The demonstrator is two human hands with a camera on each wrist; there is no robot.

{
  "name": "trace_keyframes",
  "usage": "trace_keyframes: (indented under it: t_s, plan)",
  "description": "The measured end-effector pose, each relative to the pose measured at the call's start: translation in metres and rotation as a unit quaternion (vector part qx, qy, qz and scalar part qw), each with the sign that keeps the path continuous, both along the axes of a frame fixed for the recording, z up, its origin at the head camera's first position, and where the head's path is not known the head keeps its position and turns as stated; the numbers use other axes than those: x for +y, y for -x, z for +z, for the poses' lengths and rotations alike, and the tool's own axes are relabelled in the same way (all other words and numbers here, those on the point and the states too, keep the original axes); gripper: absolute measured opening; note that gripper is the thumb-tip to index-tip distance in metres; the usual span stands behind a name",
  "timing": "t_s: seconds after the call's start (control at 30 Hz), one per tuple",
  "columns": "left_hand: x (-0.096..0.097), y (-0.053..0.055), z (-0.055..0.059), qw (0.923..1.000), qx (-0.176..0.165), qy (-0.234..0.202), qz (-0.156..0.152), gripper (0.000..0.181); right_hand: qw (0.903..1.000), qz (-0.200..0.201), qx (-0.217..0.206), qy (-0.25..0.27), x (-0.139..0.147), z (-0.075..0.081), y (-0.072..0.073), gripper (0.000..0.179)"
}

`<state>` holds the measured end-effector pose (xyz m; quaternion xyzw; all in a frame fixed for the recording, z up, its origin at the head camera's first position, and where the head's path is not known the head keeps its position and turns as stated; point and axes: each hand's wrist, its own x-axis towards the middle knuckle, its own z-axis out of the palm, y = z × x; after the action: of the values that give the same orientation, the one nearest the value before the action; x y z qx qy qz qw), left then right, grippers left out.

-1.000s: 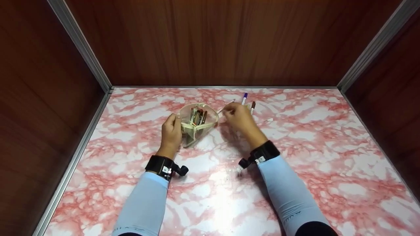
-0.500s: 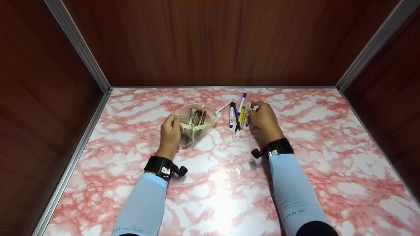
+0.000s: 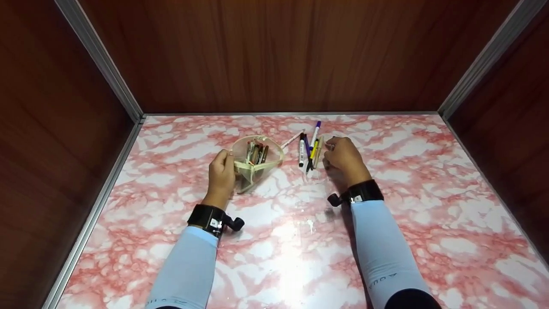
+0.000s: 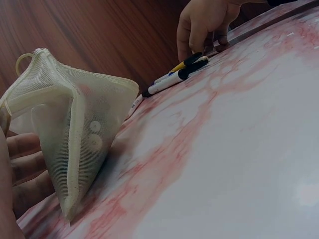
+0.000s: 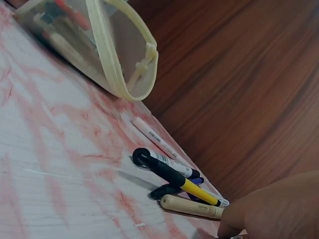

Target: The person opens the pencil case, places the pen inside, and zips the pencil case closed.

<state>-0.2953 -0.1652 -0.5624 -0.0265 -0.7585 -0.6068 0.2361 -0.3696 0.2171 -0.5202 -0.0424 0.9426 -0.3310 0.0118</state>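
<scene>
A cream mesh pencil pouch (image 3: pixel 268 166) stands with its mouth spread, several pens and pencils (image 3: pixel 257 153) inside it. My left hand (image 3: pixel 221 171) grips its left edge. Right of the pouch lies a loose bunch: a black-capped white marker (image 3: pixel 301 150), a purple-capped marker (image 3: pixel 317 128), a yellow and black pen (image 5: pixel 184 181) and a beige pen (image 5: pixel 192 206). Just right of them, my right hand (image 3: pixel 345 154) pinches a brown-capped marker, which the fingers mostly hide. Over the tabletop in the left wrist view, the same hand (image 4: pixel 207 25) points its fingers down.
A pale pink pencil-like stick (image 5: pixel 152 137) lies between the pouch and the bunch. Wood-grain panels (image 3: pixel 274 56) with metal edging enclose the red and white marbled tabletop (image 3: pixel 274 240) at the back and sides.
My right hand moved right from beside the pouch to the far side of the bunch and took hold of the brown-capped marker there. The left hand and pouch stayed nearly still.
</scene>
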Motion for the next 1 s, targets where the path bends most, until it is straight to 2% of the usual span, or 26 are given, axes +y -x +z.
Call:
trace_keyframes:
  t_s: [0.13,0.2,0.23,0.3,0.43,0.6,0.73,0.9,1.0]
  plan:
    - [0.000,0.000,0.000,0.9999,0.007,0.011,0.002,0.033,0.9994,-0.013,0.025,-0.021,0.002,0.001,-0.003,0.023]
    - [-0.001,0.001,0.000,0.9999,0.006,0.014,0.001,0.033,0.9990,-0.026,0.031,-0.020,0.003,0.001,-0.004,0.021]
    - [-0.001,0.001,0.000,0.9999,0.005,0.016,0.001,0.034,0.9986,-0.039,0.025,-0.027,-0.002,0.009,-0.011,0.021]
    - [0.000,0.001,0.000,0.9999,0.004,0.016,0.001,0.034,0.9980,-0.054,0.021,-0.022,-0.001,0.008,-0.012,0.021]
    - [0.000,0.000,0.001,0.9999,0.000,0.015,-0.002,0.035,0.9969,-0.077,0.008,-0.017,0.000,0.006,-0.010,0.029]
    - [0.000,0.000,0.000,0.9999,0.002,0.012,-0.001,0.034,0.9955,-0.088,0.008,-0.033,0.001,0.006,-0.009,0.029]
    - [0.000,0.001,0.000,1.0000,0.000,0.009,0.000,0.032,0.9952,-0.092,0.006,-0.031,0.001,0.008,-0.010,0.039]
    - [0.000,0.001,0.000,1.0000,-0.004,0.005,0.001,0.032,0.9936,-0.110,0.017,0.018,0.003,0.007,-0.005,0.063]
    - [0.000,0.000,0.000,1.0000,-0.003,0.006,-0.003,0.032,0.9889,-0.128,0.029,0.069,0.002,0.008,-0.003,0.068]
